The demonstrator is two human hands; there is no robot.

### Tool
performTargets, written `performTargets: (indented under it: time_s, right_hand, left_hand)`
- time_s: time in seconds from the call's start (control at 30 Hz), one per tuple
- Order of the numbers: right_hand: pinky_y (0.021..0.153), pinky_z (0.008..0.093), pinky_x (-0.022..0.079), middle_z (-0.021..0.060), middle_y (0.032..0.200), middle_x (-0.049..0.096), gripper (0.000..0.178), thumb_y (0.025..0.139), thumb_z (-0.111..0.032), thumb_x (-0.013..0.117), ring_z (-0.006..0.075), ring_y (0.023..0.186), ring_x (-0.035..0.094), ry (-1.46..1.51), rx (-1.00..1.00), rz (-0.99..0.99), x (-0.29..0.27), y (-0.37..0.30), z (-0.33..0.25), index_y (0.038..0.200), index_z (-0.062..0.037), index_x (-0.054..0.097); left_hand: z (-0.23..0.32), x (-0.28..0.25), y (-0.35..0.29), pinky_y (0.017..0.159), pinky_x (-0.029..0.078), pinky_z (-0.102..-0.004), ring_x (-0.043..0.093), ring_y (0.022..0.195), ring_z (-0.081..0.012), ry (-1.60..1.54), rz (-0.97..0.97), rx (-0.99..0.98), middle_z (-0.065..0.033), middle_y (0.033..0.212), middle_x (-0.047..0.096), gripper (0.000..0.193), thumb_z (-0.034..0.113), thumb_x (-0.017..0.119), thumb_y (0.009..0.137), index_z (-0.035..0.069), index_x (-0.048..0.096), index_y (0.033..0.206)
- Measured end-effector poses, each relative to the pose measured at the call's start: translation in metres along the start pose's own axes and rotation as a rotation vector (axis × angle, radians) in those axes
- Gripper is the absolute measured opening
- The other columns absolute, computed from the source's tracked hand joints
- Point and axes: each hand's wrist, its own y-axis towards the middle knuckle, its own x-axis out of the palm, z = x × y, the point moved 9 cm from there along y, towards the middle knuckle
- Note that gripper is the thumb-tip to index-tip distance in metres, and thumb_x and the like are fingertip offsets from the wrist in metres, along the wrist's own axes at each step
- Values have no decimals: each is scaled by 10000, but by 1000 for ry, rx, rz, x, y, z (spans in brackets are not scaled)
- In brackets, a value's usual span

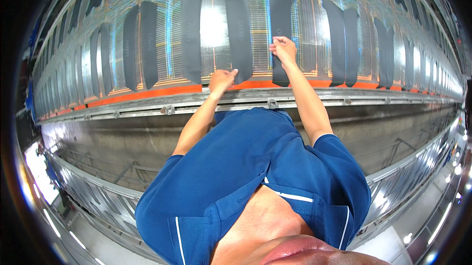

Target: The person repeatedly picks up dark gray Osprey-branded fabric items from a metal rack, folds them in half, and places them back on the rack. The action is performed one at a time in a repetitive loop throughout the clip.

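Dark grey flat cut pieces, long and narrow, lie in pairs on a shiny table covered in fine coloured lines. With fingers curled and thumb pointing right, my left hand [222,80] pinches the lower left edge of one cut piece [238,29]. Further right, my right hand [283,51] reaches higher and has its fingers pinched together at the left edge of a single cut piece [281,14]. The fingertips partly cover that edge. Another cut piece [192,33] lies left of my left hand, untouched. Some pieces carry faint marks.
An orange strip [147,93] runs along the table's near edge. In front of it is a metal rail [196,107] with bolt-like fittings. Similar pairs of cut pieces [339,43] continue to both sides. Behind me stands another long table edge [98,181].
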Motion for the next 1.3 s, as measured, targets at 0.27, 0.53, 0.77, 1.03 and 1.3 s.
performTargets:
  time_s: [0.27, 0.53, 0.77, 1.03, 1.3]
  right_hand:
    - [485, 268, 519, 122, 762, 751, 202, 937, -189, 675, 139, 583, 696, -279, 267, -25, -119, -28, 67, 1053, -29, 719]
    - [408, 260, 422, 119, 683, 699, 245, 867, -210, 810, 123, 503, 606, -222, 397, -290, -102, -14, 92, 875, 0, 682]
    - [406, 277, 303, 27, 611, 588, 209, 911, -172, 737, 86, 432, 401, 84, 557, -516, -65, -4, 91, 759, -75, 630]
    - [435, 246, 241, -30, 596, 505, 239, 930, -239, 695, 63, 439, 301, 333, 692, -674, -57, 1, 83, 773, -116, 564]
    - [412, 247, 239, 69, 628, 603, 363, 971, -419, 632, 97, 436, 386, 294, 711, -573, -52, 14, 99, 797, -103, 593]
  left_hand:
    - [83, 20, -20, 749, 579, -444, 754, 841, -316, 69, 223, 416, -130, 891, 781, 304, 376, 699, 924, 91, 768, 1003]
    - [107, 127, -12, 696, 553, -295, 693, 729, -139, -369, 68, 59, -74, 879, 770, 350, 335, 773, 905, 20, 759, 1057]
    - [84, 128, -5, 846, 535, -337, 730, 857, -202, -212, 256, -166, -111, 829, 768, 678, 668, 661, 865, 7, 777, 959]
    - [127, 159, -30, 556, 480, -280, 570, 606, -109, -866, -279, -366, -41, 775, 695, 517, 591, 681, 919, 80, 703, 996]
    - [146, 162, -19, 461, 460, -172, 599, 627, -70, -1066, -321, -424, 1, 844, 671, 238, 264, 827, 885, 98, 675, 961]
